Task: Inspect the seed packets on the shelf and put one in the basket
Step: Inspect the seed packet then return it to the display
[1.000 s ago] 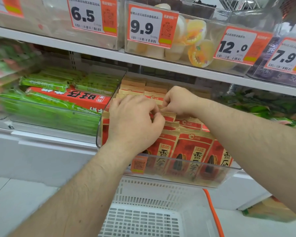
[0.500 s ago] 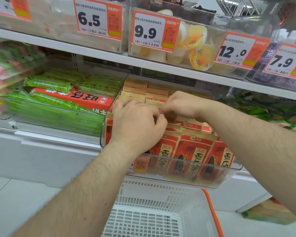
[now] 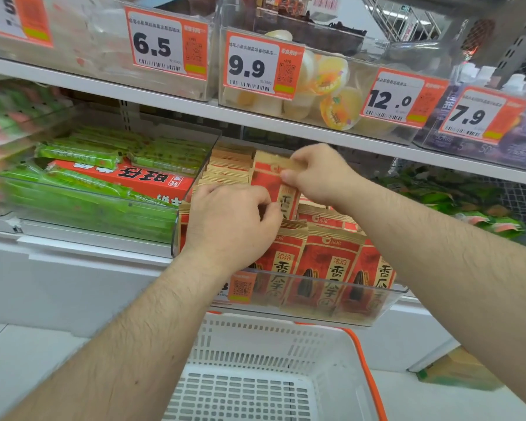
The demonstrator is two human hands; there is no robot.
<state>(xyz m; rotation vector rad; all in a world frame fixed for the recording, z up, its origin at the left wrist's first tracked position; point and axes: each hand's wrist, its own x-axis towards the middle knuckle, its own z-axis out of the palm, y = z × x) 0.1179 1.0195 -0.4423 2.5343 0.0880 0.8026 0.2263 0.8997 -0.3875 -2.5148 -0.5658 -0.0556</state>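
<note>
Red and tan seed packets (image 3: 325,262) stand in rows inside a clear bin (image 3: 386,302) on the middle shelf. My right hand (image 3: 319,174) pinches the top edge of one seed packet (image 3: 266,183) and holds it raised above the rows. My left hand (image 3: 231,220) sits just below and left of it, fingers curled over the tops of the packets in the bin; whether it holds one I cannot tell. A white slotted basket (image 3: 255,341) with an orange handle (image 3: 368,372) stands on the floor directly under the bin.
Left of the seed bin is a clear bin of green wrapped snacks (image 3: 82,153) and a red box (image 3: 125,177). The shelf above carries bins with orange price tags (image 3: 261,68) and jelly cups (image 3: 331,95). Green packets (image 3: 474,208) lie to the right.
My right hand has lifted one packet up out of the rows. The left hand stayed on the packets below it.
</note>
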